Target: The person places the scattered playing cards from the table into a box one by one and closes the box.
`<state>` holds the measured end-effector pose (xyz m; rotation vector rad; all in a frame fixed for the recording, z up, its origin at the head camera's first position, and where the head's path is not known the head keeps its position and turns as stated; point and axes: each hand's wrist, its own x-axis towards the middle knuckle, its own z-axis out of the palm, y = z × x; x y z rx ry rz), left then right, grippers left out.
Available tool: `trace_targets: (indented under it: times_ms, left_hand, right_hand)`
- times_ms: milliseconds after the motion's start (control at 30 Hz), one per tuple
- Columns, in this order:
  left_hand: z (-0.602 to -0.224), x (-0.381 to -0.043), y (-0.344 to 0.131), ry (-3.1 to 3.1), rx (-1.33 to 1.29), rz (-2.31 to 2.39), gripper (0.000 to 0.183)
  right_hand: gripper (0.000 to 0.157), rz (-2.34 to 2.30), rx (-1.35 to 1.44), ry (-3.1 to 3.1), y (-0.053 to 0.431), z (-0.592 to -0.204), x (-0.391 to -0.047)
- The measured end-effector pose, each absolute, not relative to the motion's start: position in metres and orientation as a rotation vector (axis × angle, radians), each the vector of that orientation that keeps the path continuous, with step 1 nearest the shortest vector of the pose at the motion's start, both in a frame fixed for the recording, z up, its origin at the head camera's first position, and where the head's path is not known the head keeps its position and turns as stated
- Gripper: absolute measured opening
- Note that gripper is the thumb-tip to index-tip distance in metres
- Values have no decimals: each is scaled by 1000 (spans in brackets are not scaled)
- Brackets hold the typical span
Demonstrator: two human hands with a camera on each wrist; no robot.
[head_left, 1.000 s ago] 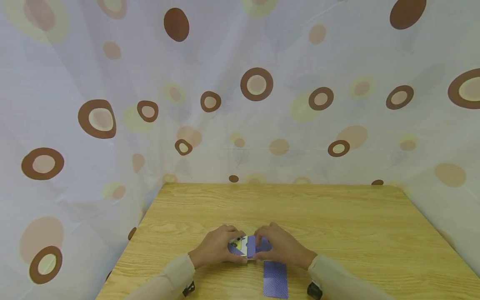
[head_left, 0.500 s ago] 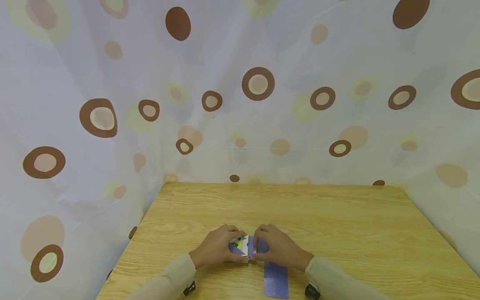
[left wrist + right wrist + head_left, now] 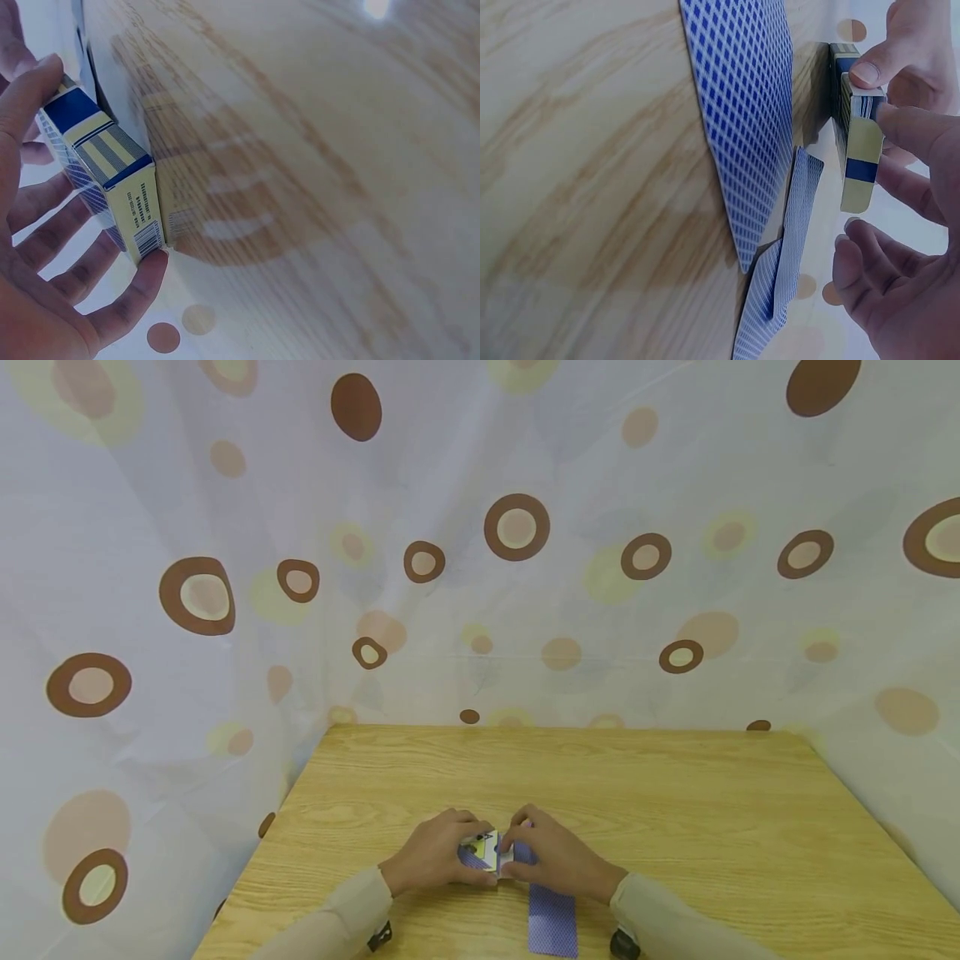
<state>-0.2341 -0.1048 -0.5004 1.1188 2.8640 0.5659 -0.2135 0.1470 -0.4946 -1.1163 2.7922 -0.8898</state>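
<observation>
My left hand (image 3: 435, 852) grips a small playing-card box (image 3: 105, 150) with blue and cream stripes and a barcode on its end. The box stands on its long edge, tipped close over the table. In the right wrist view its flap (image 3: 860, 176) hangs open and card edges show inside the mouth. Thumb and index finger of my right hand (image 3: 562, 856) pinch at this open end, while the other fingers (image 3: 847, 262) spread loosely beyond it. Blue-patterned cards (image 3: 552, 922) lie face down just below my right hand, and more cards (image 3: 795, 225) lie behind it.
A light wooden table (image 3: 637, 777) spreads under both hands. Behind it hangs a pale curtain (image 3: 570, 468) with brown and cream circles, and the curtain also closes in the left and right sides.
My right hand's thumb and fingers have shifted slightly left, in against the box's open end. The left hand and the lying cards stay put.
</observation>
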Motion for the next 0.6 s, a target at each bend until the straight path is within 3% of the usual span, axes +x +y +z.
trace_targets:
  times_ms: [600]
  left_hand:
    - [-497, -231, -105, 2873, 1117, 561, 81]
  right_hand:
    - [61, -892, -1019, 2698, 186, -495, -205]
